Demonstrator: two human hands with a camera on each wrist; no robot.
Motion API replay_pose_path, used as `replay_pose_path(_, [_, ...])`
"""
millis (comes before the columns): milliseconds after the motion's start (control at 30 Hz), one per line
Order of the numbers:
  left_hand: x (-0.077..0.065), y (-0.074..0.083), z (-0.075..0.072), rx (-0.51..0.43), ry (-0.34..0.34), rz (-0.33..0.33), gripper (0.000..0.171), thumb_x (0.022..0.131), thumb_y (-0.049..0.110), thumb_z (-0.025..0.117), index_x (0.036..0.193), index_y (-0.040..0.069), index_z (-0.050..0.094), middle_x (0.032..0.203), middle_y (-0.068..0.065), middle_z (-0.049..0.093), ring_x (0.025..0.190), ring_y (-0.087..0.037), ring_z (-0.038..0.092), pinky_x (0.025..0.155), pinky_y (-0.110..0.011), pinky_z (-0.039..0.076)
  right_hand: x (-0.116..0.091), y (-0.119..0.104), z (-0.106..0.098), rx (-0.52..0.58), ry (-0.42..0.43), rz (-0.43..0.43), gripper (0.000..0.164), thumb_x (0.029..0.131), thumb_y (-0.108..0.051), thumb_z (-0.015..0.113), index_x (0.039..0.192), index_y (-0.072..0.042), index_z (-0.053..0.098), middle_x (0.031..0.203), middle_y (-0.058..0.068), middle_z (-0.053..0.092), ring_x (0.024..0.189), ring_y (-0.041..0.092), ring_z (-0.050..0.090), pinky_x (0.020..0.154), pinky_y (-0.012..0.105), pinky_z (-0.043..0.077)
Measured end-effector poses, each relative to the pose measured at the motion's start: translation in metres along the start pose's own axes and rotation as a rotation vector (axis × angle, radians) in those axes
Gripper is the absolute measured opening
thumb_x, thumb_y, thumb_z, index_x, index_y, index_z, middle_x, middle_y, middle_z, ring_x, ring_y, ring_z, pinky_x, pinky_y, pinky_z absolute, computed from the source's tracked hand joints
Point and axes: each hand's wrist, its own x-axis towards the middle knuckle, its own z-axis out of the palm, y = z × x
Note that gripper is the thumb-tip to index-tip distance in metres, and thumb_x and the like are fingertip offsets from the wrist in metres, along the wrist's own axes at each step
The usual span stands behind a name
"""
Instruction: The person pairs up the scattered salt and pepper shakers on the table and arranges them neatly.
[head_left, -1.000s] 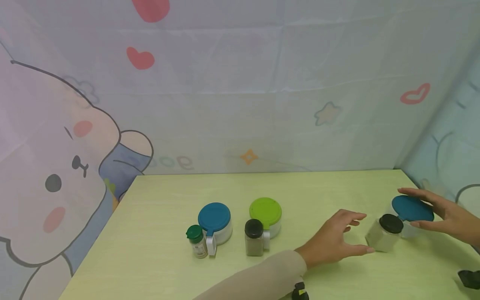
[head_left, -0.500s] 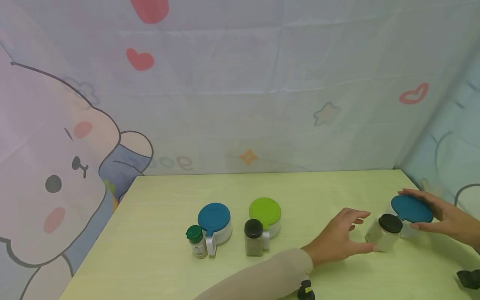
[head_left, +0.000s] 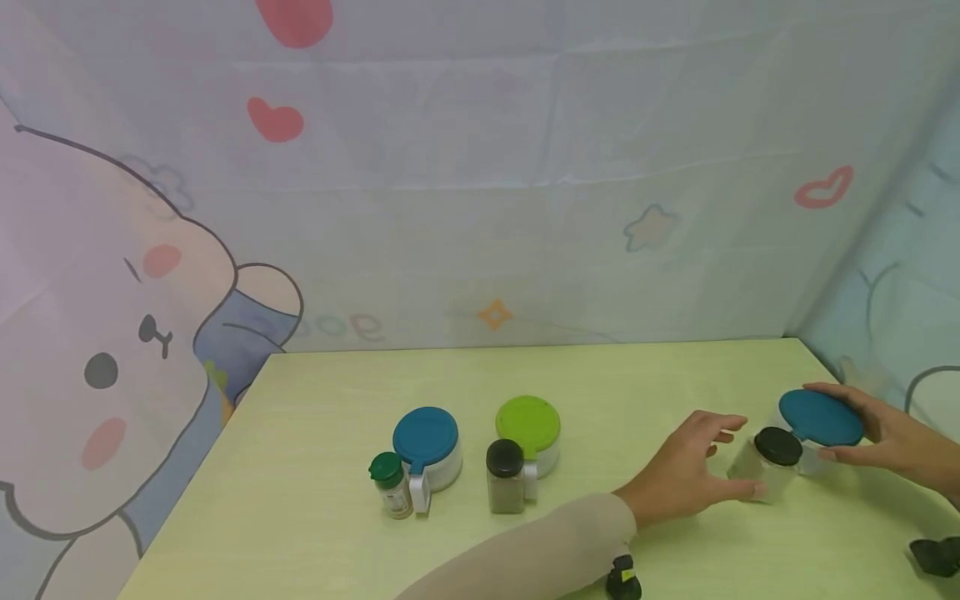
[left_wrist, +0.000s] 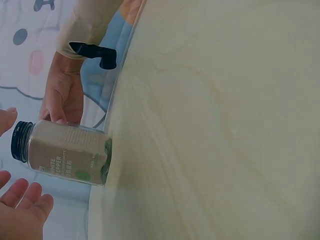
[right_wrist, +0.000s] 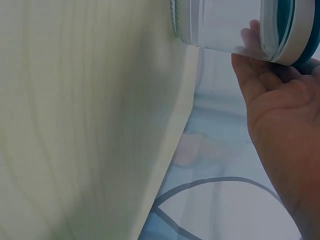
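Note:
My left hand [head_left: 686,468] spreads its thumb and fingers around a square glass jar of white pepper [head_left: 767,477] with a black lid. In the left wrist view, the fingers stand apart from the pepper jar [left_wrist: 70,152], near its lid, and the label reads white pepper. Right behind it is a clear jar with a blue lid [head_left: 821,417]. My right hand [head_left: 896,442] holds this jar just under the lid, thumb in front and fingers behind. The right wrist view shows its fingers against the glass wall [right_wrist: 225,25]; the thumb is hidden there.
To the left on the pale table [head_left: 300,533] stand a second blue-lidded jar [head_left: 427,435] with a small green-capped shaker [head_left: 393,486], and a green-lidded jar [head_left: 528,421] with a black-capped spice jar [head_left: 506,477]. A printed cloth [head_left: 450,208] hangs behind the table.
My left hand has moved right toward the pepper jar, and its thumb now overlaps it. The right hand has closed in slightly around the blue-lidded jar. The other jars stay put.

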Motion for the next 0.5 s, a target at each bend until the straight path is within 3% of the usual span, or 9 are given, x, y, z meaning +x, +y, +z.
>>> replay_pose_path(200, [0.0047, -0.0001, 0.0022, 0.012, -0.004, 0.013, 0.07, 0.091, 0.032, 0.079, 0.152, 0.025, 0.044, 0.143, 0.013, 0.047, 0.125, 0.003, 0.052, 0.1, -0.011, 0.044, -0.0012, 0.0002, 0.0002, 0.027, -0.005, -0.006, 0.089, 0.091, 0.003, 0.071, 0.162, -0.015, 0.022, 0.138, -0.031, 0.025, 0.112, -0.02, 0.039, 0.073, 0.019, 0.051])
replay_pose_path(500, [0.0104, 0.001, 0.0088, 0.031, -0.01, 0.021, 0.07, 0.091, 0.035, 0.078, 0.151, 0.025, 0.044, 0.144, 0.013, 0.047, 0.121, 0.006, 0.052, 0.098, -0.009, 0.043, -0.004, -0.003, -0.0015, 0.053, -0.031, 0.04, 0.086, 0.095, -0.001, 0.069, 0.163, -0.017, 0.018, 0.139, -0.03, 0.023, 0.112, -0.02, 0.04, 0.074, 0.021, 0.053])
